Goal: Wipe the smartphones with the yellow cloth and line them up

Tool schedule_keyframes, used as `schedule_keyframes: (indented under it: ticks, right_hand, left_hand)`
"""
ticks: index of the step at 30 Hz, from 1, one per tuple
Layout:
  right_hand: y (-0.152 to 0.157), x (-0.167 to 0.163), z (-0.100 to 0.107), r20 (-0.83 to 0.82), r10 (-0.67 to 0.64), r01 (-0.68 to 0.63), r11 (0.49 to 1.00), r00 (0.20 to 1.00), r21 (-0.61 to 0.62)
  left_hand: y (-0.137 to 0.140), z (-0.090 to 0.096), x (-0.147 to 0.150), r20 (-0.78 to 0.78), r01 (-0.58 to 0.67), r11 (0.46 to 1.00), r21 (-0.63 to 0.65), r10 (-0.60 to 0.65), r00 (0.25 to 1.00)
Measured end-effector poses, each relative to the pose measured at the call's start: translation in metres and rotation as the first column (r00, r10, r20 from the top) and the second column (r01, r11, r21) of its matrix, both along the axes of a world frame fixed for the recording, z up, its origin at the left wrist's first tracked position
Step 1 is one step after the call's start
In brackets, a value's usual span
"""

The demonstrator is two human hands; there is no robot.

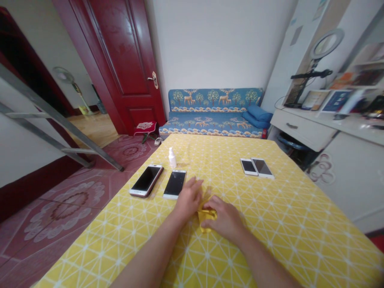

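I see the right hand (222, 218) pinching a yellow cloth (205, 217).
The left hand (189, 195) is loosely spread, white-edged phone (174, 184) at its ten o'clock.

The scene is viewed by one camera worn on the head, set above the 6 o'clock end of the table (300, 232), faced forward and tilted down. The left forearm (150, 252) is seen entering at 7 o'clock and the right forearm (264, 260) at 5, both from behind and close by. Beyond the tabletop, the sofa (204, 120) is faced at 12 o'clock, farther off. A wide field is taken in: the ladder (64, 123) at 9, the red door (120, 56) between 10 and 11, the white cabinet (354, 160) at 3.
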State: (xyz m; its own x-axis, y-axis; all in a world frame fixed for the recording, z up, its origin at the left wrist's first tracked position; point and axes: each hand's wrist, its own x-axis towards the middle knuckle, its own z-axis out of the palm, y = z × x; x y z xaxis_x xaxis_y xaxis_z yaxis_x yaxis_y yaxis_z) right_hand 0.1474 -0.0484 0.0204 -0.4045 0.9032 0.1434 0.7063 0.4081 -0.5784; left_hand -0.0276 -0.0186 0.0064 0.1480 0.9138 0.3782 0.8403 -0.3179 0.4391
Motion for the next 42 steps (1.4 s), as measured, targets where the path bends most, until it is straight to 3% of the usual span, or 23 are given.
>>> schedule_keyframes:
  ticks: [3, 5, 7, 10, 13, 15, 17, 18, 19, 21, 23, 24, 25, 27, 32, 36, 38, 42]
  right_hand:
    - [0.000, 0.001, 0.000, -0.005, 0.011, -0.011, 1.000, 1.000, -0.020]
    - [0.000, 0.001, 0.000, -0.016, 0.013, -0.013, 0.999, 1.000, -0.031]
    - [0.001, 0.001, 0.000, -0.024, 0.010, -0.011, 0.999, 1.000, -0.030]
    - [0.001, 0.001, 0.000, -0.032, 0.032, -0.033, 0.999, 0.999, -0.017]
    - [0.001, 0.001, -0.002, -0.035, 0.067, -0.067, 0.998, 0.997, 0.003]
    - [0.002, 0.000, -0.004, -0.036, 0.081, -0.080, 0.997, 0.996, 0.020]
    - [0.002, -0.001, -0.006, -0.035, 0.087, -0.085, 0.996, 0.996, 0.034]
    - [0.003, -0.001, -0.006, -0.032, 0.082, -0.081, 0.996, 0.996, 0.043]
    - [0.003, -0.002, -0.007, -0.029, 0.071, -0.070, 0.996, 0.997, 0.050]
    - [0.003, -0.003, -0.007, -0.033, 0.029, -0.027, 0.998, 0.999, 0.058]
    - [0.003, -0.002, -0.005, -0.050, -0.003, 0.006, 0.999, 0.999, 0.046]
    - [0.003, -0.002, -0.004, -0.053, -0.006, 0.008, 0.999, 0.999, 0.038]
    - [0.002, -0.001, -0.002, -0.048, 0.006, -0.004, 0.999, 0.999, 0.035]
    - [0.001, 0.002, 0.000, -0.019, 0.055, -0.054, 0.998, 0.998, 0.036]
    - [0.002, 0.002, -0.004, -0.052, 0.114, -0.112, 0.993, 0.992, 0.039]
    - [0.011, 0.002, -0.016, -0.215, -0.071, 0.082, 0.996, 0.974, 0.044]
    - [0.019, 0.007, -0.020, -0.384, -0.235, 0.247, 0.969, 0.893, -0.019]
    - [0.030, 0.023, -0.021, -0.654, -0.456, 0.471, 0.866, 0.604, -0.169]
  left_hand:
    - [0.003, 0.004, -0.012, -0.055, -0.302, 0.947, 0.113, 0.310, 0.949]
    - [0.005, 0.007, -0.022, -0.133, -0.490, 0.869, 0.072, 0.496, 0.858]
    - [0.007, 0.009, -0.032, -0.206, -0.574, 0.819, -0.023, 0.557, 0.804]
    - [0.008, 0.014, -0.043, -0.226, -0.586, 0.803, -0.109, 0.554, 0.801]
    - [0.009, 0.016, -0.048, -0.120, -0.556, 0.809, -0.188, 0.543, 0.831]
    - [0.010, 0.017, -0.048, 0.018, -0.512, 0.822, -0.251, 0.532, 0.846]
    - [0.010, 0.016, -0.044, 0.275, -0.416, 0.860, -0.294, 0.493, 0.825]
    - [0.010, 0.016, -0.040, 0.453, -0.331, 0.890, -0.313, 0.447, 0.771]
    - [0.010, 0.016, -0.036, 0.640, -0.215, 0.921, -0.324, 0.381, 0.668]
    - [0.009, 0.017, -0.026, 0.907, 0.045, 0.953, -0.300, 0.270, 0.324]
    - [0.009, 0.017, -0.019, 0.958, 0.214, 0.937, -0.276, 0.287, -0.023]
    - [0.009, 0.017, -0.016, 0.936, 0.266, 0.923, -0.277, 0.322, -0.145]
    - [0.009, 0.018, -0.015, 0.905, 0.310, 0.910, -0.277, 0.356, -0.235]
    - [0.009, 0.018, -0.015, 0.860, 0.423, 0.876, -0.231, 0.387, -0.332]
    - [0.001, 0.019, -0.012, 0.870, 0.614, 0.787, -0.056, 0.340, -0.357]
    - [-0.005, 0.017, -0.001, 0.874, 0.686, 0.727, -0.036, 0.356, -0.331]
    - [-0.006, 0.014, 0.004, 0.874, 0.713, 0.699, -0.054, 0.379, -0.305]
    - [-0.006, 0.009, 0.011, 0.870, 0.720, 0.683, -0.124, 0.424, -0.252]
